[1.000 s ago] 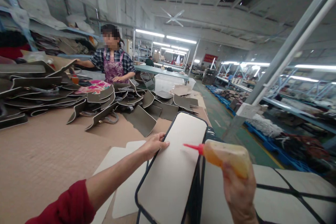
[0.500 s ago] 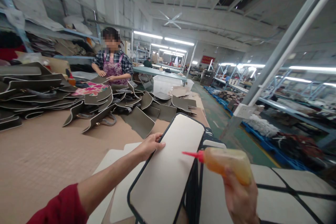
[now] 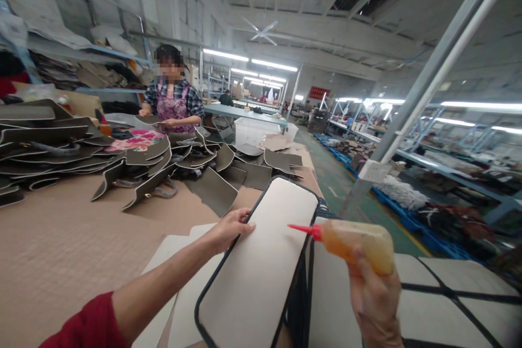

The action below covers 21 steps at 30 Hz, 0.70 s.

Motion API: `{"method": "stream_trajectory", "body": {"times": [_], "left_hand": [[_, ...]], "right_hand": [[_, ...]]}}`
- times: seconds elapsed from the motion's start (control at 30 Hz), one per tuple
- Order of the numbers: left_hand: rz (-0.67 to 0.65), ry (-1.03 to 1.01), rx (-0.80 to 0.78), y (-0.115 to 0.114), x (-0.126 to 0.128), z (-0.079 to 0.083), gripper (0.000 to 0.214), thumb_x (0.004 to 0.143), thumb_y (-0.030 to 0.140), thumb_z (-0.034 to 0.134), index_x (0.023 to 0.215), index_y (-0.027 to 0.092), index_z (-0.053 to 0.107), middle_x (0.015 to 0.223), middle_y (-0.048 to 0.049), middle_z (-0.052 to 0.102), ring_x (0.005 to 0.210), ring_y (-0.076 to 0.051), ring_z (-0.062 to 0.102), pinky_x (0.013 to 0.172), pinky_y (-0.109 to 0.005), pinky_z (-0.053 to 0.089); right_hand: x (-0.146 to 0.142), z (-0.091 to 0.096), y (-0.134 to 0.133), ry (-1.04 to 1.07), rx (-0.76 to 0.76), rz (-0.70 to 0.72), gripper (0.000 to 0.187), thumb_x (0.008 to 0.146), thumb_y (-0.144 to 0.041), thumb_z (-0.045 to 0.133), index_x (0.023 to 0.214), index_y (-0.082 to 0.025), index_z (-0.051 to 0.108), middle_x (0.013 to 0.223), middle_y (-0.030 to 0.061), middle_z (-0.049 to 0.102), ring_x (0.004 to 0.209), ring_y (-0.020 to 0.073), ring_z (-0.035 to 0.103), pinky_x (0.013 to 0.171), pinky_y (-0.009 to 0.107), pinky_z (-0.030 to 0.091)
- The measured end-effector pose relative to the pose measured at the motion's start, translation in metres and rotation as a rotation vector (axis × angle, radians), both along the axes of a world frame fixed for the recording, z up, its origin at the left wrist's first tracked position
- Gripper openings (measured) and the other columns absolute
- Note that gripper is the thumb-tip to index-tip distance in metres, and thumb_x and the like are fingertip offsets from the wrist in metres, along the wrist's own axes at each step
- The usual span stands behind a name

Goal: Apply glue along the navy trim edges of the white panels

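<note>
My left hand (image 3: 231,230) grips the left edge of a long cream panel with rounded corners and dark edging (image 3: 261,266), its thumb lying on the face. In my right hand (image 3: 373,293) is a squeeze bottle of amber liquid (image 3: 359,242), held nearly level with its red nozzle pointing left. The nozzle tip is over the right part of the panel; whether it touches the surface I cannot tell. More dark-edged pieces are partly hidden beneath the panel. Flat cream sheets (image 3: 190,261) lie under my left forearm.
Olive-brown bag pieces (image 3: 214,190) with handles are heaped across the brown-covered table (image 3: 61,239). Beyond them stands a co-worker (image 3: 175,95) in a patterned apron, holding a piece. Cream panels with dark straps (image 3: 460,304) lie at right, near a slanted metal post (image 3: 408,109).
The bottle has risen slightly and tilted closer to level, its nozzle shifting a little right and up. My left hand keeps its hold on the panel. The view has shifted slightly.
</note>
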State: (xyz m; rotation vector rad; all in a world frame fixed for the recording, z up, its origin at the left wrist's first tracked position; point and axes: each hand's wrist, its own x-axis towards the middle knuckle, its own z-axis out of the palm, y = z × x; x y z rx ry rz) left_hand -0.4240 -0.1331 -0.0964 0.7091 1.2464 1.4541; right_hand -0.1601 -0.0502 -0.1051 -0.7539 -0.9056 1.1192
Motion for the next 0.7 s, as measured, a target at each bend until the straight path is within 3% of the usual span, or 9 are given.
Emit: {"method": "stream_trajectory", "body": {"times": [0.1, 0.23, 0.3, 0.37, 0.43, 0.57, 0.63, 0.7], "left_hand": [[0.004, -0.027, -0.001, 0.001, -0.001, 0.002, 0.047, 0.047, 0.021, 0.084, 0.090, 0.017, 0.064, 0.078, -0.0022, 0.076, 0.070, -0.018, 0.068, 0.065, -0.028, 0.053], [0.085, -0.045, 0.006, 0.005, -0.010, -0.004, 0.043, 0.044, 0.019, 0.085, 0.079, 0.019, 0.060, 0.072, 0.0000, 0.073, 0.066, -0.016, 0.066, 0.065, -0.027, 0.052], [0.105, -0.037, 0.022, 0.004, -0.014, -0.008, 0.044, 0.045, 0.020, 0.086, 0.081, 0.018, 0.060, 0.075, -0.0004, 0.074, 0.067, -0.016, 0.065, 0.065, -0.027, 0.051], [0.102, -0.025, 0.028, 0.002, -0.014, -0.008, 0.046, 0.046, 0.021, 0.086, 0.084, 0.018, 0.061, 0.080, -0.0023, 0.076, 0.069, -0.017, 0.066, 0.066, -0.027, 0.052], [0.080, -0.020, 0.019, -0.001, -0.012, -0.006, 0.047, 0.047, 0.022, 0.087, 0.088, 0.017, 0.062, 0.083, -0.0039, 0.076, 0.072, -0.018, 0.067, 0.066, -0.029, 0.053], [0.005, -0.033, -0.002, -0.004, -0.001, 0.002, 0.051, 0.048, 0.022, 0.087, 0.093, 0.017, 0.064, 0.083, -0.0041, 0.076, 0.073, -0.020, 0.069, 0.068, -0.030, 0.054], [-0.013, -0.045, -0.001, -0.002, 0.001, 0.004, 0.051, 0.048, 0.021, 0.087, 0.094, 0.016, 0.065, 0.083, -0.0041, 0.077, 0.073, -0.019, 0.069, 0.067, -0.030, 0.054], [0.002, -0.056, 0.003, 0.001, 0.001, 0.004, 0.050, 0.048, 0.020, 0.087, 0.092, 0.016, 0.065, 0.081, -0.0039, 0.077, 0.072, -0.019, 0.069, 0.066, -0.029, 0.054]], "right_hand": [[0.001, -0.004, 0.009, 0.000, -0.034, 0.013, 0.071, 0.051, -0.046, 0.096, 0.111, -0.020, 0.069, 0.106, 0.0042, 0.073, 0.097, 0.0231, 0.069, 0.080, 0.030, 0.060], [0.007, -0.053, -0.026, -0.141, -0.178, 0.208, 0.055, 0.048, -0.044, 0.098, 0.088, -0.018, 0.070, 0.082, 0.0055, 0.075, 0.070, 0.0220, 0.071, 0.061, 0.026, 0.060], [0.010, -0.061, -0.040, -0.143, -0.213, 0.219, 0.054, 0.049, -0.043, 0.098, 0.089, -0.019, 0.072, 0.083, 0.0053, 0.076, 0.070, 0.0219, 0.071, 0.061, 0.025, 0.060], [0.007, -0.048, -0.039, -0.034, -0.240, 0.204, 0.055, 0.050, -0.042, 0.098, 0.094, -0.019, 0.074, 0.090, 0.0056, 0.077, 0.079, 0.0222, 0.072, 0.068, 0.026, 0.062], [0.001, -0.021, -0.024, 0.099, -0.236, 0.151, 0.057, 0.049, -0.040, 0.099, 0.096, -0.019, 0.074, 0.096, 0.0042, 0.076, 0.088, 0.0208, 0.071, 0.074, 0.026, 0.062], [-0.012, 0.024, 0.016, 0.172, -0.163, 0.055, 0.061, 0.040, -0.037, 0.100, 0.092, -0.021, 0.073, 0.094, -0.0011, 0.074, 0.084, 0.0167, 0.069, 0.071, 0.024, 0.061], [-0.012, 0.024, 0.021, 0.167, -0.137, 0.044, 0.062, 0.042, -0.039, 0.100, 0.094, -0.023, 0.072, 0.098, -0.0022, 0.074, 0.089, 0.0167, 0.069, 0.075, 0.024, 0.061], [-0.007, 0.008, 0.012, 0.134, -0.155, 0.070, 0.061, 0.045, -0.039, 0.099, 0.096, -0.021, 0.072, 0.098, 0.0010, 0.074, 0.089, 0.0189, 0.070, 0.073, 0.024, 0.061]]}}
